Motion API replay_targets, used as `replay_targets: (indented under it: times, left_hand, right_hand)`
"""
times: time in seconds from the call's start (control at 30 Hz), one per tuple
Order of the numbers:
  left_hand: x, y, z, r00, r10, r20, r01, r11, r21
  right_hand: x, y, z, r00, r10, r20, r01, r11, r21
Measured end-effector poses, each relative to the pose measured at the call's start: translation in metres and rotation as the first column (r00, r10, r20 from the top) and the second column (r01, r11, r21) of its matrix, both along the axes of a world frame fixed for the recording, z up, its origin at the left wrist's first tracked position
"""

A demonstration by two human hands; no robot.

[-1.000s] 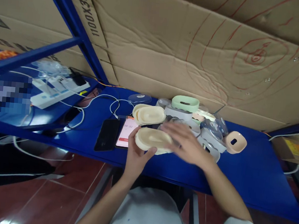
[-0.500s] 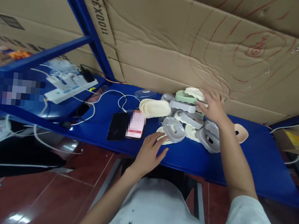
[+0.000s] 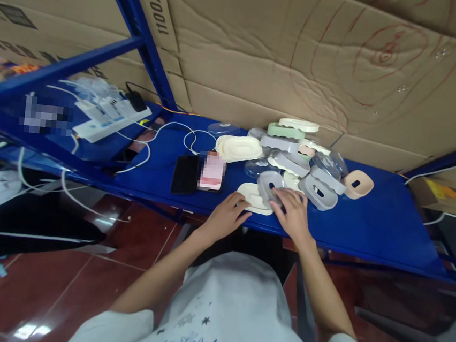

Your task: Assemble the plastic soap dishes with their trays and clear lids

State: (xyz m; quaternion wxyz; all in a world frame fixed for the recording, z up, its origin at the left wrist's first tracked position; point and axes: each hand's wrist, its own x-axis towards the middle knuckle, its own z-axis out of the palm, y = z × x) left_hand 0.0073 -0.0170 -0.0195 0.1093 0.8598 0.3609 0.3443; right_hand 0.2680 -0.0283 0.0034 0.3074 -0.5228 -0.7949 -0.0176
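My left hand (image 3: 227, 216) is at the near left corner of a cream oval tray (image 3: 253, 197), the thumb and fingers around its edge. A grey oval cover with a dark slot (image 3: 266, 184) lies tilted over the right part of that tray. The fingers and thumb of my right hand (image 3: 294, 212) are on the cover's near right edge; the fingertips partly hide it. Just behind and to the right lie several more grey covers, one with a slot (image 3: 322, 196) nearest. Cream nested trays (image 3: 238, 149) sit behind my left hand.
Two phones lie left of the trays, one dark (image 3: 185, 174) and one lit (image 3: 212, 172). A peach cover (image 3: 359, 184) lies at the right, a green piece (image 3: 284, 130) at the back. White cables and a power strip (image 3: 114, 122) are at the left, beside a blue frame post (image 3: 149, 66).
My right hand has come from the back of the pile to the grey cover near me. The cover and cream tray have shifted slightly towards me. The camera view has tilted a little.
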Motion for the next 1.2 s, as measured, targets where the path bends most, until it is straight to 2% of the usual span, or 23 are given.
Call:
replay_targets:
  times: [0.17, 0.33, 0.43, 0.57, 0.77, 0.87, 1.0, 1.1, 1.2]
  left_hand:
    - [-0.015, 0.003, -0.011, 0.998, -0.007, 0.058, 0.006, 1.000, 0.022]
    - [-0.018, 0.002, -0.014, 0.992, -0.033, 0.120, 0.034, 0.999, -0.002]
    - [-0.017, 0.002, -0.012, 0.991, -0.045, 0.127, 0.050, 0.998, -0.038]
    - [-0.016, 0.004, -0.011, 0.991, -0.075, 0.108, 0.068, 0.996, 0.065]
    - [-0.014, 0.001, -0.019, 0.995, -0.030, 0.093, 0.019, 0.993, 0.120]
    - [-0.015, -0.006, -0.024, 0.999, 0.034, 0.039, -0.040, 0.987, 0.156]
    - [-0.018, -0.014, -0.031, 0.990, 0.130, 0.044, -0.137, 0.962, 0.236]
    - [-0.020, -0.017, -0.036, 0.987, 0.154, 0.049, -0.161, 0.952, 0.261]
    - [-0.023, -0.017, -0.036, 0.989, 0.140, 0.040, -0.146, 0.962, 0.230]
  right_hand:
    - [0.019, -0.009, -0.003, 0.989, 0.082, -0.120, -0.090, 0.994, -0.062]
    - [0.008, -0.022, -0.005, 0.980, 0.109, -0.169, -0.120, 0.991, -0.053]
    - [-0.004, -0.025, -0.003, 0.972, 0.171, -0.161, -0.183, 0.981, -0.069]
    - [-0.014, -0.027, -0.007, 0.964, 0.235, -0.123, -0.245, 0.966, -0.077]
    - [-0.014, -0.033, -0.015, 0.971, 0.234, -0.043, -0.236, 0.969, -0.069]
    - [-0.005, -0.020, -0.007, 0.972, 0.224, -0.073, -0.230, 0.970, -0.082]
    - [0.007, 0.028, 0.004, 0.983, 0.172, -0.063, -0.178, 0.980, -0.089]
    - [0.005, 0.058, 0.002, 0.987, 0.160, 0.007, -0.159, 0.981, -0.109]
    - [0.002, 0.063, -0.005, 0.991, 0.114, 0.071, -0.105, 0.988, -0.115]
